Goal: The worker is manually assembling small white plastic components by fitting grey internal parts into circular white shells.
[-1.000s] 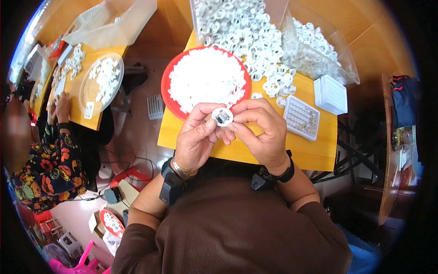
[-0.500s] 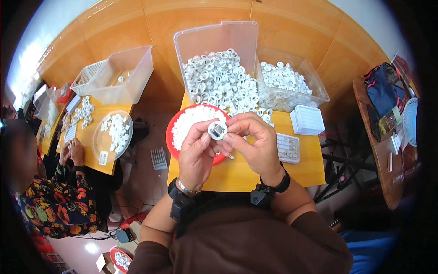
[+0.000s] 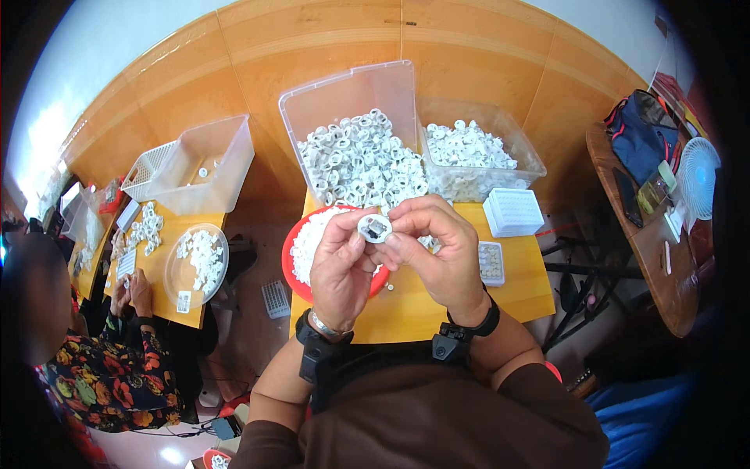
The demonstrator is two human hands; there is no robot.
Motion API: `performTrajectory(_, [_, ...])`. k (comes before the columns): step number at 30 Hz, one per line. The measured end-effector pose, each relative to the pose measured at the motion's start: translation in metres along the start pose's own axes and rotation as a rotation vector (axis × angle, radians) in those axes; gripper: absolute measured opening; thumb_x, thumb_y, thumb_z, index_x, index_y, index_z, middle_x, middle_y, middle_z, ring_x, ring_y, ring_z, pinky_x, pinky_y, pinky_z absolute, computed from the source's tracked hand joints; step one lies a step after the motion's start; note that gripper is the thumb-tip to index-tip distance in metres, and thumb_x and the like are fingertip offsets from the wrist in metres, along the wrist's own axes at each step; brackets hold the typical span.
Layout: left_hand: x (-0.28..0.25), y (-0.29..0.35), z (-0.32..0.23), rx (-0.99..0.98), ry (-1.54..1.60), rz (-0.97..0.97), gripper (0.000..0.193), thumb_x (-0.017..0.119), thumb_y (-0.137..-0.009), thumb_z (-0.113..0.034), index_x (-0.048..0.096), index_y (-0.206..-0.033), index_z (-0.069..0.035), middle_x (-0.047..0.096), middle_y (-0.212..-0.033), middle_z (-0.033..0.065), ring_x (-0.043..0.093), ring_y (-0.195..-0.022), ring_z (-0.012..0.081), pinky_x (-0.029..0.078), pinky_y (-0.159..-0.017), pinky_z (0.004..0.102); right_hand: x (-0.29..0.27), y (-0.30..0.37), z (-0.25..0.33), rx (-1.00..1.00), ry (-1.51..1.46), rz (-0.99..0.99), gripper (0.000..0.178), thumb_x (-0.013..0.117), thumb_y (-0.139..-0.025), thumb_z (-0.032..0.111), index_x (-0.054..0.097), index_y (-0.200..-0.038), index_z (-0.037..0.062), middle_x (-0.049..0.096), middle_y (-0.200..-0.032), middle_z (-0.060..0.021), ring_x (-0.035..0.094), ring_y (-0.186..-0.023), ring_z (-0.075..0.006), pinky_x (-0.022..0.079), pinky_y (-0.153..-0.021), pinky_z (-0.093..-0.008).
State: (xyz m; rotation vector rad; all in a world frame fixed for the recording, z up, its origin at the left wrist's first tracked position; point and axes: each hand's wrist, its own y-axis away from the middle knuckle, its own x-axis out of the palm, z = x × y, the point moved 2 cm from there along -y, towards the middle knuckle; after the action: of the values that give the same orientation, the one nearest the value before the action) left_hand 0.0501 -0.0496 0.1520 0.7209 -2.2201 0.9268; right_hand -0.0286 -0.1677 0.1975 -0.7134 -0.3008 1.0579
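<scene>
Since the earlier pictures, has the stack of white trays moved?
No; judged against the yellow table, the stack of white trays keeps its place near the right edge. Only the camera's view has shifted.

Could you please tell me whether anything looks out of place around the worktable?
A white gridded tray lies on the floor to the left of the yellow table, odd because it is off the work surface. A small loose piece also lies on the table beside the red dish, as if dropped.
</scene>
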Motion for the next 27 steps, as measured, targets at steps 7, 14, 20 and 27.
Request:
performTrajectory(7, [0.012,-0.009,0.004,-0.006,0.031,0.055,0.029,0.048,-0.098,-0.014,0.049,-0.121,0.003,0.062,-0.103,0.0177,0.065,-0.083,0.0266,0.055,-0.074,0.0363,-0.01,-0.003,0.006,-0.018,0.03,-0.04,0.008,0.068,-0.08,-0.003,0.066,-0.088,-0.0009,0.063,-0.097,-0.01,0.062,-0.075,-0.0132,0.052,-0.064,-0.0255])
performTrajectory(14, [0.009,-0.008,0.008,0.013,-0.004,0.03,0.028,0.049,-0.097,-0.013,0.051,-0.121,0.002,0.062,-0.102,0.0153,0.064,-0.085,0.0238,0.054,-0.077,0.0344,-0.012,0.0,0.001,0.003,0.043,-0.054,0.008,0.068,-0.079,-0.001,0.066,-0.087,-0.0007,0.066,-0.091,-0.0095,0.063,-0.078,-0.0157,0.051,-0.067,-0.0275])
performTrajectory(20, [0.011,-0.009,0.008,0.046,-0.054,0.01,0.028,0.051,-0.096,-0.014,0.052,-0.12,0.002,0.063,-0.099,0.0138,0.063,-0.085,0.0217,0.052,-0.076,0.0327,-0.014,-0.002,-0.001,-0.02,0.125,-0.044,0.007,0.068,-0.079,0.001,0.066,-0.086,0.0002,0.067,-0.086,-0.0078,0.063,-0.076,-0.0161,0.05,-0.066,-0.0272])
performTrajectory(27, [0.01,-0.006,0.009,0.038,-0.117,0.013,0.029,0.05,-0.096,-0.015,0.052,-0.119,0.002,0.062,-0.097,0.0128,0.061,-0.077,0.0192,0.051,-0.072,0.0307,-0.015,0.001,-0.011,0.175,-0.046,-0.022,0.007,0.067,-0.082,0.004,0.064,-0.086,-0.0011,0.066,-0.079,-0.0061,0.062,-0.071,-0.0112,0.049,-0.064,-0.0263])
